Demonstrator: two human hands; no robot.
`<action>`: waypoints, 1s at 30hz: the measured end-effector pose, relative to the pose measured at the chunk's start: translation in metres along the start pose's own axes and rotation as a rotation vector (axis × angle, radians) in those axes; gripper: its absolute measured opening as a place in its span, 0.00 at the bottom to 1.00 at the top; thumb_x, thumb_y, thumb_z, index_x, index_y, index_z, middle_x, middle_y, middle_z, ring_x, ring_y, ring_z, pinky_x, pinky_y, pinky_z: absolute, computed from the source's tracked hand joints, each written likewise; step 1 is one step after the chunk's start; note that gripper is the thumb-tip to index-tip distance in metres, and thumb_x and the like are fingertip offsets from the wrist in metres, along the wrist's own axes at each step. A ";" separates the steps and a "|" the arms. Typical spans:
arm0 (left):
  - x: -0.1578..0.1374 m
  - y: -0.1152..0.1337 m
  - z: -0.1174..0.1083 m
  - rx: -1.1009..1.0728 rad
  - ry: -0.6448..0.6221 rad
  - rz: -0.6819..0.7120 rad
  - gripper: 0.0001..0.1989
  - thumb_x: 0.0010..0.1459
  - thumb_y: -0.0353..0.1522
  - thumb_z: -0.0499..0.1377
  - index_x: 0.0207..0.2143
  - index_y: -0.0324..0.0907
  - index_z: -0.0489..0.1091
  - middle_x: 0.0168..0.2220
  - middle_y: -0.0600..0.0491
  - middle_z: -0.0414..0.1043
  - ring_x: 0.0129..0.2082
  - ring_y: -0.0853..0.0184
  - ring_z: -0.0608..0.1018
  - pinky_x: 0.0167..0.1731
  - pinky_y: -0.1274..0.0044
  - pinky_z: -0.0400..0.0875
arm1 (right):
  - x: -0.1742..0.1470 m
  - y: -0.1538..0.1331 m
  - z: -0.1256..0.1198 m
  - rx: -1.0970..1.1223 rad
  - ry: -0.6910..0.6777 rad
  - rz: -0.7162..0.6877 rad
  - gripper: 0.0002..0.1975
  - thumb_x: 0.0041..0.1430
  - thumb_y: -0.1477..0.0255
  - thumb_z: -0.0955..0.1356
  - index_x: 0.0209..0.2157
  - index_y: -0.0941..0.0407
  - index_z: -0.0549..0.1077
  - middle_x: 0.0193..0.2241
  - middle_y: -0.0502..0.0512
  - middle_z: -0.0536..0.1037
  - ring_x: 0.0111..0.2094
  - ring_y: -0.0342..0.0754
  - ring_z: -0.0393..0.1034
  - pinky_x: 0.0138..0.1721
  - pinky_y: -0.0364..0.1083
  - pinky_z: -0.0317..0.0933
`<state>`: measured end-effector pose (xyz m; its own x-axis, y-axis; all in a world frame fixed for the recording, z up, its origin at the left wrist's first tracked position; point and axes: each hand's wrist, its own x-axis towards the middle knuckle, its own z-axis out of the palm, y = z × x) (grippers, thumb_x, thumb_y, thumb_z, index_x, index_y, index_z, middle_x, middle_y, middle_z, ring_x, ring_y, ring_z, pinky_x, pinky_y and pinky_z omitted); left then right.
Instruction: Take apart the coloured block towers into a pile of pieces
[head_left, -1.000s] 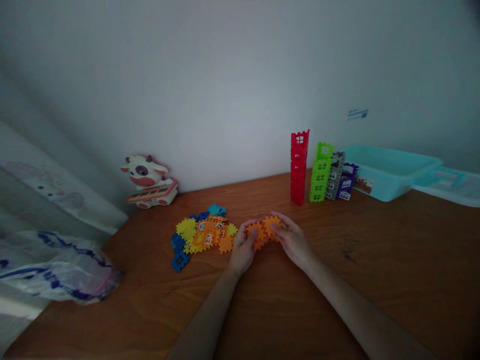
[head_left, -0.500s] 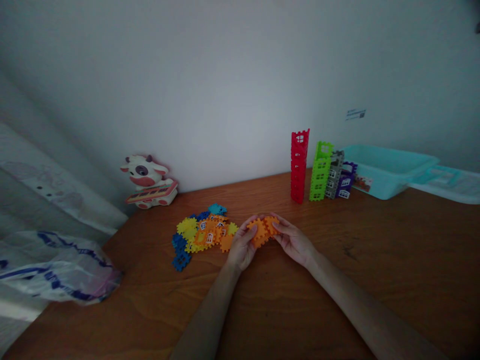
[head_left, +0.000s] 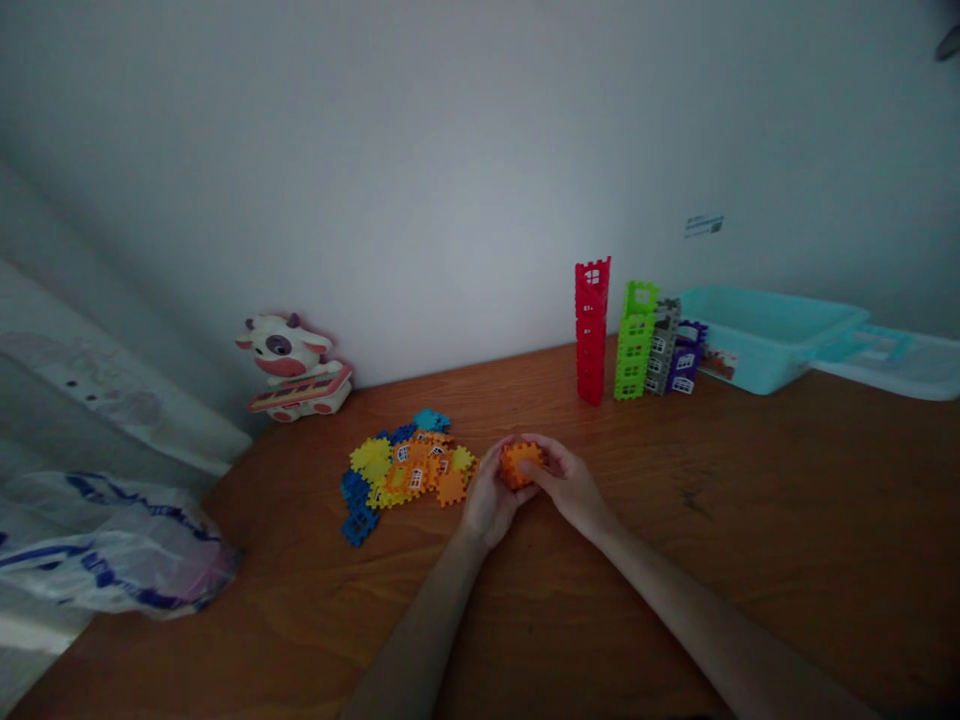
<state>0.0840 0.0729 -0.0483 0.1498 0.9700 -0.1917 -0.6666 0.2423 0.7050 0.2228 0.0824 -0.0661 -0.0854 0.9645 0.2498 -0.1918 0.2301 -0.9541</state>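
Observation:
Between both hands, above the wooden table, are orange interlocking building tiles (head_left: 520, 462) with notched edges; how many there are is hard to make out. My left hand (head_left: 489, 500) is closed around their left side. On the right, my right hand (head_left: 568, 485) grips them, its thumb pressed on the front face. Just left of the hands lies a loose pile of tiles: orange window tiles (head_left: 417, 472), yellow tiles (head_left: 373, 460) and blue tiles (head_left: 358, 508). One flat orange tile (head_left: 451, 488) rests closest to my left hand.
At the back right stand a tall red tower (head_left: 591, 335), a lime green tower (head_left: 634, 345), a grey tower (head_left: 660, 350) and a purple one (head_left: 685, 362). Behind them is a turquoise bin (head_left: 780, 365). A toy cow with keyboard (head_left: 292, 365) and a plastic bag (head_left: 127, 550) are left.
The orange tiles, spread apart at an angle before, now form a compact shape in my hands. My right hand has moved left, closer to my left hand. The view has shifted slightly.

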 end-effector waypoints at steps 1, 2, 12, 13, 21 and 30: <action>0.001 0.001 0.000 -0.029 0.005 -0.023 0.12 0.63 0.40 0.60 0.43 0.42 0.73 0.45 0.47 0.76 0.41 0.64 0.79 0.40 0.71 0.79 | -0.002 0.000 0.000 -0.143 -0.021 -0.082 0.18 0.57 0.69 0.72 0.50 0.49 0.76 0.50 0.56 0.79 0.52 0.55 0.72 0.56 0.58 0.65; 0.001 0.002 0.000 -0.048 0.007 -0.045 0.14 0.63 0.42 0.59 0.43 0.41 0.73 0.43 0.47 0.76 0.39 0.64 0.79 0.37 0.72 0.79 | -0.003 -0.001 0.001 -0.279 -0.040 -0.168 0.19 0.58 0.69 0.71 0.52 0.47 0.76 0.51 0.56 0.79 0.53 0.55 0.71 0.57 0.60 0.63; 0.001 0.003 -0.003 0.041 0.008 0.078 0.16 0.56 0.32 0.68 0.47 0.42 0.71 0.43 0.49 0.78 0.39 0.66 0.82 0.38 0.75 0.79 | -0.002 -0.013 -0.015 -0.748 -0.108 -0.371 0.22 0.65 0.61 0.67 0.59 0.48 0.70 0.54 0.60 0.74 0.56 0.58 0.67 0.58 0.60 0.61; 0.002 0.005 -0.004 0.032 0.030 0.100 0.16 0.57 0.32 0.67 0.47 0.42 0.70 0.45 0.49 0.78 0.41 0.65 0.81 0.40 0.73 0.79 | 0.001 -0.012 -0.020 -0.786 -0.110 -0.353 0.19 0.66 0.60 0.66 0.56 0.49 0.72 0.52 0.60 0.75 0.54 0.58 0.68 0.57 0.60 0.62; 0.005 0.009 -0.008 -0.028 0.103 0.181 0.16 0.61 0.32 0.63 0.50 0.46 0.65 0.46 0.50 0.77 0.43 0.64 0.81 0.50 0.55 0.75 | 0.010 0.003 -0.045 -0.966 -0.167 -0.234 0.18 0.55 0.62 0.74 0.46 0.54 0.78 0.47 0.63 0.79 0.49 0.63 0.72 0.52 0.62 0.64; 0.007 0.007 -0.011 -0.061 0.109 0.065 0.11 0.61 0.32 0.60 0.47 0.43 0.67 0.41 0.49 0.76 0.41 0.60 0.81 0.49 0.55 0.75 | 0.010 -0.018 -0.034 -0.623 0.220 -0.393 0.16 0.58 0.58 0.72 0.44 0.50 0.72 0.43 0.59 0.77 0.46 0.58 0.73 0.51 0.59 0.66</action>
<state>0.0727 0.0809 -0.0523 0.0264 0.9746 -0.2223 -0.7157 0.1737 0.6764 0.2590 0.0920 -0.0517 0.0843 0.7851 0.6136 0.4241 0.5290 -0.7350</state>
